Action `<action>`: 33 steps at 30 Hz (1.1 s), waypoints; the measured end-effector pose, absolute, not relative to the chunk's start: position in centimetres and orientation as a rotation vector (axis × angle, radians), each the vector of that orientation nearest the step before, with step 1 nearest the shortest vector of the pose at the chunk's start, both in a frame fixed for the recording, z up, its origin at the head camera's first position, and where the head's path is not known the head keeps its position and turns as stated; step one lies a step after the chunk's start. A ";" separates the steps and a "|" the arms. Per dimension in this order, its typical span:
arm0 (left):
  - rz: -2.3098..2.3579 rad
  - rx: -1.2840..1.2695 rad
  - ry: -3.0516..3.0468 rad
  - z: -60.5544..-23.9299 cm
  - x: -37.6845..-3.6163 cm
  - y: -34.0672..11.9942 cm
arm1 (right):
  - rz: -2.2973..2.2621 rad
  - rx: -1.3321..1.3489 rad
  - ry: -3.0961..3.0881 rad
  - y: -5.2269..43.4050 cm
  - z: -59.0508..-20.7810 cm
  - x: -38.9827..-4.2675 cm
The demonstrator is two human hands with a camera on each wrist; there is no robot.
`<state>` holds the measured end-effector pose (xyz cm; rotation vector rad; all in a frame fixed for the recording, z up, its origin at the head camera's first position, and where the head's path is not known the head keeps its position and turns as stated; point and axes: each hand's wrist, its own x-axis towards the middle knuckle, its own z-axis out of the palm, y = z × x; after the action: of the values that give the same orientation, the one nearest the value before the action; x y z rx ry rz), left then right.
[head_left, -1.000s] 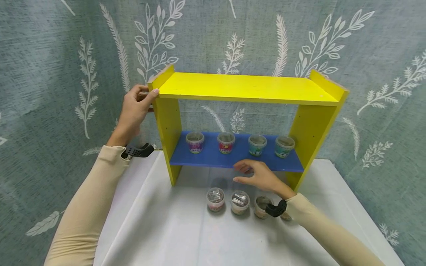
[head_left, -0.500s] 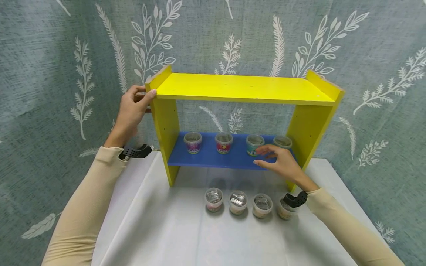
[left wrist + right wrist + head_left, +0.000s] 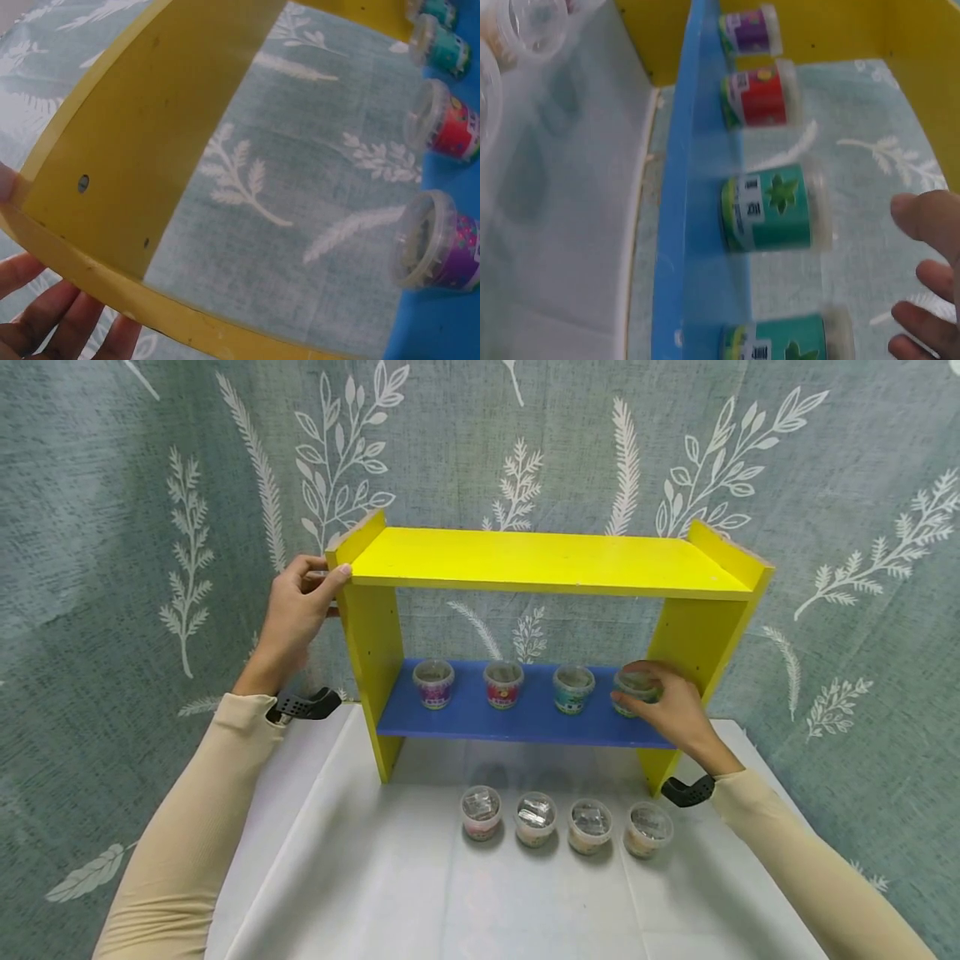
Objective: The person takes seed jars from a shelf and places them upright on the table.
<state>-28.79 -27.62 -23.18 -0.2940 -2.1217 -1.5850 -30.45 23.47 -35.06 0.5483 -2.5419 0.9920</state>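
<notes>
A yellow shelf unit [image 3: 547, 560] with a blue lower board [image 3: 517, 718] stands on a white table. My left hand [image 3: 300, 602] grips its top left corner, with my fingers [image 3: 67, 330] behind the side panel [image 3: 135, 150]. On the blue board stand a purple cup [image 3: 433, 683], a red cup [image 3: 503, 683], a teal cup [image 3: 573, 688] and a green-teal cup [image 3: 633, 689] at the right end. My right hand [image 3: 671, 706] is arched over that last cup. In the right wrist view my fingers [image 3: 926, 217] hover just past the lid of the green-teal cup [image 3: 780, 343], with a gap showing.
Several clear-lidded cups [image 3: 536, 818] stand in a row on the white table [image 3: 375, 877] in front of the shelf. A leaf-patterned grey curtain [image 3: 112, 527] hangs close behind. The shelf's right side panel [image 3: 697, 643] is just beside my right hand.
My right hand rose from above the table's cups, then moved right along the blue board to the end cup. My left hand stayed on the shelf corner.
</notes>
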 end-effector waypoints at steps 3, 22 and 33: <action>-1.590 -0.288 -2.121 -23.1 -28.8 -27.5 | 0.952 0.531 -2.543 23.9 -35.0 -30.9; -1.589 -0.290 -2.121 -23.3 -29.0 -27.7 | 0.922 0.425 -2.614 23.9 -35.5 -32.1; -1.591 -0.278 -2.124 -23.1 -29.0 -27.7 | 0.895 0.328 -2.578 23.5 -36.3 -31.9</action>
<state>-28.98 -27.67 -23.10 -0.2781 -2.1239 -1.5910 -31.94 23.51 -36.28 0.3278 -2.5784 0.8951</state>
